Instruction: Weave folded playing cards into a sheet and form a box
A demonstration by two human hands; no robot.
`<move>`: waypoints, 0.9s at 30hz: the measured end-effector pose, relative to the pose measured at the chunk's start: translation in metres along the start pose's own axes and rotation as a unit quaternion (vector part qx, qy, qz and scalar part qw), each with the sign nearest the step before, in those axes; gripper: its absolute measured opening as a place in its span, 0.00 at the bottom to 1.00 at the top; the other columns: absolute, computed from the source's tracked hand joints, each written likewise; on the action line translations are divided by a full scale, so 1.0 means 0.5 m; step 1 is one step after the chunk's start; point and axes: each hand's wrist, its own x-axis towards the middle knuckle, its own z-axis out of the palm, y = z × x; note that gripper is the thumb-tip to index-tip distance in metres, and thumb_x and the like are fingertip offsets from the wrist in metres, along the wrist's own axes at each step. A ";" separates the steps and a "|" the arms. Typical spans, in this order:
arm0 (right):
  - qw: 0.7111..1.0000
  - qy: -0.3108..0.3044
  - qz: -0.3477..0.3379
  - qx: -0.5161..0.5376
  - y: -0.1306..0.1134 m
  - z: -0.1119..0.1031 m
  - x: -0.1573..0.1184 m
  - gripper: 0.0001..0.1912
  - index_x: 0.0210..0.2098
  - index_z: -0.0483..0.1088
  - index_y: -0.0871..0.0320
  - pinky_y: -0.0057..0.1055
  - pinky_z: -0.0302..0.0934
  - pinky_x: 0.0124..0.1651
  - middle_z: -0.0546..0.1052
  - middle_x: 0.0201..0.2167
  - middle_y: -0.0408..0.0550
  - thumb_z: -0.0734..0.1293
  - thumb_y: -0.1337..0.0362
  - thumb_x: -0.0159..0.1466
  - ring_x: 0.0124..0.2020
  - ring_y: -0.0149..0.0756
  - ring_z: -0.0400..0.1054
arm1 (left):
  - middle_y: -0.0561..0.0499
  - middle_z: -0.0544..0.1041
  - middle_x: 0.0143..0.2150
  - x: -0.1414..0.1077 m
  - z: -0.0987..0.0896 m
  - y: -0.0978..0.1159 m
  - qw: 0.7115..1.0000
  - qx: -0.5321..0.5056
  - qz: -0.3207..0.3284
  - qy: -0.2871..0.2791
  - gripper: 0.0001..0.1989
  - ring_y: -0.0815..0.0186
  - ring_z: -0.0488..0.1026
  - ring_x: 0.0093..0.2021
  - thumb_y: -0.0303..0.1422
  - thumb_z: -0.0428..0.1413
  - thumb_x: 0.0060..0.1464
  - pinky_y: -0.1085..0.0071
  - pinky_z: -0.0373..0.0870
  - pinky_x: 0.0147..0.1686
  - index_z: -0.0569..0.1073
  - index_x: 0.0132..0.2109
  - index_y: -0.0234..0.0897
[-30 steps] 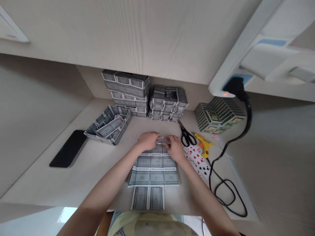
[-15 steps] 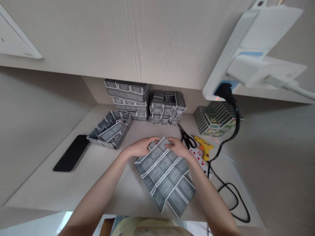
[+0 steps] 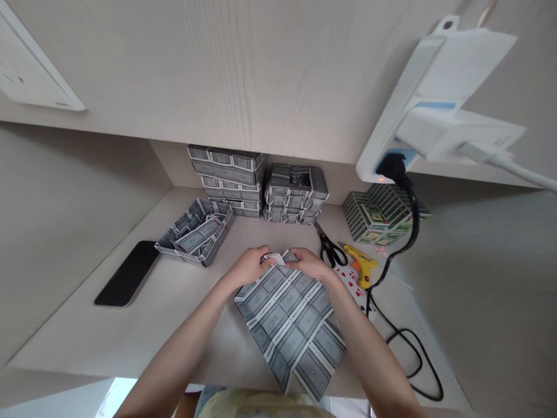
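Note:
A large grey-patterned sheet of joined playing cards (image 3: 289,325), with folded-up sides, lies at the front of the desk. At its far corner my left hand (image 3: 250,267) pinches a small flap of playing card (image 3: 275,259) whose white face shows. My right hand (image 3: 308,264) is closed on the far edge of the same sheet, just right of that flap. The two hands are close together, with thumbs on the near side. Part of the sheet's right side is hidden by my right forearm.
A playing-card tray (image 3: 195,232) with folded pieces stands left, near a black phone (image 3: 128,273). Card boxes (image 3: 228,180) are stacked behind. Scissors (image 3: 333,249), a yellow glue gun (image 3: 361,264), loose cards (image 3: 350,284) and a black cable (image 3: 418,348) lie right, below a power strip (image 3: 391,110).
My left hand has turned the small flap so its white face shows. Both hands and the sheet's far corner have dropped slightly in view.

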 end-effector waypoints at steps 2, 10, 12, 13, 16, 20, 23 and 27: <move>0.999 0.013 0.010 0.030 0.006 0.005 0.000 0.08 0.27 0.68 0.60 0.24 0.57 0.31 0.70 0.23 0.38 0.66 0.64 0.47 0.27 0.30 0.64 | 0.49 0.74 0.30 0.002 0.000 0.001 0.999 0.036 -0.013 0.009 0.09 0.66 0.70 0.31 0.35 0.47 0.54 0.74 0.61 0.29 0.68 0.35 0.36; 0.993 0.061 0.011 0.099 -0.002 0.017 -0.020 0.08 0.26 0.68 0.60 0.25 0.57 0.30 0.71 0.22 0.38 0.66 0.65 0.45 0.25 0.30 0.64 | 0.49 0.75 0.30 0.008 0.007 0.005 0.998 0.043 -0.026 0.027 0.08 0.66 0.71 0.30 0.33 0.47 0.54 0.74 0.61 0.28 0.69 0.36 0.36; 0.993 0.065 0.010 0.101 -0.004 0.017 -0.023 0.09 0.28 0.69 0.61 0.26 0.58 0.31 0.72 0.22 0.39 0.66 0.65 0.45 0.26 0.31 0.65 | 0.49 0.75 0.30 0.009 0.008 0.006 0.999 0.038 -0.032 0.021 0.08 0.66 0.71 0.31 0.32 0.48 0.53 0.74 0.62 0.29 0.71 0.35 0.36; 0.992 0.066 0.011 0.104 -0.005 0.017 -0.024 0.10 0.29 0.70 0.61 0.27 0.58 0.32 0.72 0.22 0.40 0.66 0.65 0.45 0.26 0.32 0.65 | 0.48 0.75 0.30 0.010 0.008 0.006 0.998 0.038 -0.036 0.019 0.08 0.65 0.71 0.31 0.32 0.48 0.53 0.74 0.62 0.29 0.71 0.35 0.35; 0.992 0.063 0.009 0.107 -0.002 0.017 -0.024 0.13 0.31 0.71 0.61 0.28 0.59 0.32 0.73 0.23 0.41 0.66 0.64 0.46 0.27 0.34 0.66 | 0.47 0.76 0.32 0.013 0.006 0.009 0.998 0.050 -0.041 0.014 0.09 0.65 0.71 0.32 0.32 0.48 0.52 0.74 0.62 0.30 0.72 0.35 0.34; 0.995 0.047 -0.019 0.083 0.007 0.015 -0.020 0.14 0.34 0.71 0.62 0.27 0.59 0.34 0.74 0.24 0.41 0.66 0.64 0.48 0.28 0.33 0.67 | 0.46 0.76 0.32 0.015 0.004 0.016 0.995 0.083 -0.048 -0.002 0.08 0.64 0.72 0.33 0.30 0.48 0.52 0.73 0.63 0.31 0.71 0.35 0.34; 0.998 0.037 -0.045 0.030 0.007 0.015 -0.018 0.13 0.35 0.71 0.62 0.26 0.59 0.34 0.74 0.25 0.41 0.64 0.65 0.50 0.29 0.33 0.66 | 0.45 0.77 0.32 0.015 0.007 0.024 0.994 0.101 -0.050 -0.014 0.08 0.63 0.73 0.33 0.28 0.46 0.53 0.73 0.63 0.31 0.71 0.34 0.35; 0.987 0.069 -0.088 -0.119 -0.010 0.023 -0.019 0.11 0.33 0.73 0.60 0.26 0.58 0.35 0.75 0.27 0.42 0.61 0.68 0.53 0.31 0.33 0.67 | 0.45 0.76 0.34 0.014 0.021 0.036 0.990 0.122 -0.057 -0.037 0.09 0.63 0.73 0.36 0.24 0.46 0.52 0.73 0.64 0.32 0.70 0.37 0.35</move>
